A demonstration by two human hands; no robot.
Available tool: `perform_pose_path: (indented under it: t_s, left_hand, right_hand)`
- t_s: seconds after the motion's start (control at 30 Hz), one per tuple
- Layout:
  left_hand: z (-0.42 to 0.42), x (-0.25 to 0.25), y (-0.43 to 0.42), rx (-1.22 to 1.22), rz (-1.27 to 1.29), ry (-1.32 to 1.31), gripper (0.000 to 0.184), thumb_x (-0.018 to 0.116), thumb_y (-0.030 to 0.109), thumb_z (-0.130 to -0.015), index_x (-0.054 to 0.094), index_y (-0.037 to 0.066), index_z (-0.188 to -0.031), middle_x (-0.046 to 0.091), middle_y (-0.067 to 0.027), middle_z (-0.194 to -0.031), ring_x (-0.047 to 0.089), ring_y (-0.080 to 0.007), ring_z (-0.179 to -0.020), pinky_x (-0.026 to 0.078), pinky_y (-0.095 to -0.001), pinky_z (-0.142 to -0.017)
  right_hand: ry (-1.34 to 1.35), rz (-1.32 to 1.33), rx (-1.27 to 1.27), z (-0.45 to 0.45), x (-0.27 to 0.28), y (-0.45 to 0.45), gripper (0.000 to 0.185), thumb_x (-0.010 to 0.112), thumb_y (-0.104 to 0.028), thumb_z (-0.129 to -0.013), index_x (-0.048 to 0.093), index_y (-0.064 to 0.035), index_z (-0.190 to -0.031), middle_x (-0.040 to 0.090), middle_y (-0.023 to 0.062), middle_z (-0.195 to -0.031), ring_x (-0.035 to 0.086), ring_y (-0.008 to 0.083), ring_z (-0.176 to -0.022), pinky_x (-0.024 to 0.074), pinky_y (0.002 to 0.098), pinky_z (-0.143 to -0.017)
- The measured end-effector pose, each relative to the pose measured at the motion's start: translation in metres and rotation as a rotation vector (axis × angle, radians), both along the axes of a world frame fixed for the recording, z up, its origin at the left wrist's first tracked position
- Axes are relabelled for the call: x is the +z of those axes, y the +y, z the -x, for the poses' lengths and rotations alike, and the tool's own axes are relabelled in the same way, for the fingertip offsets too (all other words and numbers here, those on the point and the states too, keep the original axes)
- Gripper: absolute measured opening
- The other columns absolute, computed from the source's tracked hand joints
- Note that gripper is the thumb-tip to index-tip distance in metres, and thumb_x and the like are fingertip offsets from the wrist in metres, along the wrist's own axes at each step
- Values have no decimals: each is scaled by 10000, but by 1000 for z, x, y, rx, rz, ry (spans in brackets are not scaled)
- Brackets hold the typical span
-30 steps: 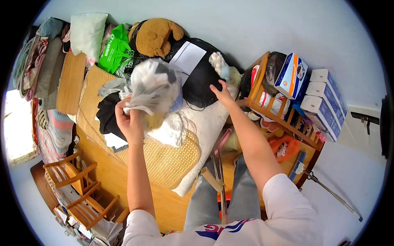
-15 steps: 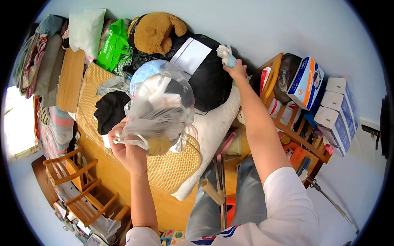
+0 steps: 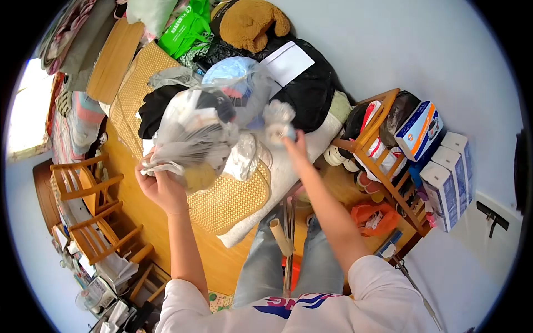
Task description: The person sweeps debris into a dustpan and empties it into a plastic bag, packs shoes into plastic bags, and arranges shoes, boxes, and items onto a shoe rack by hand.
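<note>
My left hand [image 3: 166, 191] is closed around the gathered edge of a clear plastic bag [image 3: 194, 133], which bulges with mixed items, something yellowish among them. In my right hand [image 3: 298, 151] is a small white and pale-blue plush-like toy [image 3: 279, 123], blurred by motion, just right of the bag. Crumpled clear plastic [image 3: 244, 155] hangs between the two hands. Below the bag lies a woven cane mat [image 3: 233, 202] on a white padded cover [image 3: 322, 147]. A black cloth [image 3: 155, 111] and a light-blue bundle [image 3: 230, 69] sit behind the bag.
A large black bag [image 3: 311, 100] with a white sheet [image 3: 287, 62] on it stands at the back, near a brown plush toy [image 3: 250, 28] and a green bag [image 3: 186, 28]. Wooden chairs [image 3: 91, 183] are at left; a wooden rack [image 3: 380, 133] and tissue packs [image 3: 444, 180] at right.
My right hand has brought the small toy from beside the black bag down and left, close to the plastic bag. My left hand still grips the bag. The view has shifted.
</note>
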State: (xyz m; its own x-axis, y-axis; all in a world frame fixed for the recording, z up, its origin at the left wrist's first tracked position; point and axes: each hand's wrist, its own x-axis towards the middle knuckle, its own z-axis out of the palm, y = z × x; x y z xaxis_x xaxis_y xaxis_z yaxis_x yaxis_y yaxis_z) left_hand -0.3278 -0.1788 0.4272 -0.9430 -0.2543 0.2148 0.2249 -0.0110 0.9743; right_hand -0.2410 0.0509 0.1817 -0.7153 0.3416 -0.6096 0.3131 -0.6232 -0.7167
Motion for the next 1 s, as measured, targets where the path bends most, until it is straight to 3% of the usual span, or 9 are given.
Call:
perform_pose_path:
  t_s: [0.17, 0.23, 0.4, 0.47, 0.63, 0.73, 0.83, 0.9, 1.0]
  left_hand:
    - [-18, -1, -17, 52, 114, -20, 132, 476, 15, -947, 499, 4, -1076, 575, -74, -999, 572, -132, -871, 498, -248, -784]
    - [-18, -5, -18, 34, 196, -36, 145, 470, 8, -943, 496, 5, -1086, 577, -75, -990, 574, -135, -856, 499, -247, -772]
    - [-30, -6, 8, -105, 52, -25, 170, 478, 22, -944, 504, 9, -1111, 589, -97, -1029, 592, -163, -892, 503, -274, -778]
    - [-32, 0, 30, -187, 5, -37, 132, 510, 28, -939, 499, 19, -1070, 579, -113, -1075, 579, -178, -963, 497, -311, -846]
    - [-37, 13, 77, -425, -30, 26, 143, 571, 34, -891, 452, 30, -970, 587, -123, -1055, 566, -172, -921, 480, -326, -828]
    - [-39, 20, 103, -567, -98, -99, 108, 520, 1, -913, 465, 39, -997, 548, -80, -1010, 549, -154, -953, 465, -295, -825]
    - [-48, 28, 140, -648, -93, -177, 99, 503, -9, -908, 474, 43, -987, 542, -38, -959, 534, -100, -859, 440, -230, -733]
    - [-58, 33, 171, -666, -46, -244, 139, 480, -18, -901, 503, 57, -1016, 556, 6, -898, 516, -55, -755, 408, -187, -661]
    - [-63, 51, 213, -790, -186, -427, 144, 498, 16, -922, 514, 42, -1062, 593, -16, -929, 555, -68, -800, 452, -219, -687]
  right_hand:
    - [-349, 124, 84, -14, -12, -45, 488, 666, -195, -805, 408, 16, -1162, 547, 150, -1045, 584, 248, -936, 526, 366, -694]
    - [-170, -205, 181, -15, -81, -63, 491, 663, -216, -829, 405, 22, -1172, 543, 168, -1071, 594, 264, -924, 539, 378, -662]
    - [-128, -22, 154, 18, -50, -33, 525, 673, -245, -830, 428, 30, -1205, 547, 208, -1133, 604, 315, -951, 510, 395, -805]
    - [-154, -400, 347, 22, -98, -22, 526, 650, -304, -839, 458, 32, -1196, 541, 243, -1158, 589, 394, -980, 474, 421, -873]
    - [-213, -866, 232, 2, -36, -1, 437, 638, -285, -834, 537, 18, -1132, 603, 239, -1088, 588, 376, -1006, 450, 407, -894]
    - [-30, -90, 53, -39, 45, 32, 386, 609, -191, -868, 552, -5, -1201, 585, 114, -1242, 553, 224, -1116, 421, 326, -932]
    - [94, 30, -169, -84, 133, 51, 492, 478, -363, -960, 458, -43, -1333, 539, 64, -1306, 492, 195, -1193, 361, 332, -1003]
    - [244, 392, -344, -104, 165, 71, 630, 388, -511, -969, 315, -87, -1429, 460, 57, -1379, 447, 210, -1240, 335, 389, -1040]
    - [401, 354, -313, -132, 185, 102, 618, 404, -492, -974, 288, -103, -1440, 440, 64, -1392, 432, 213, -1257, 329, 411, -1047]
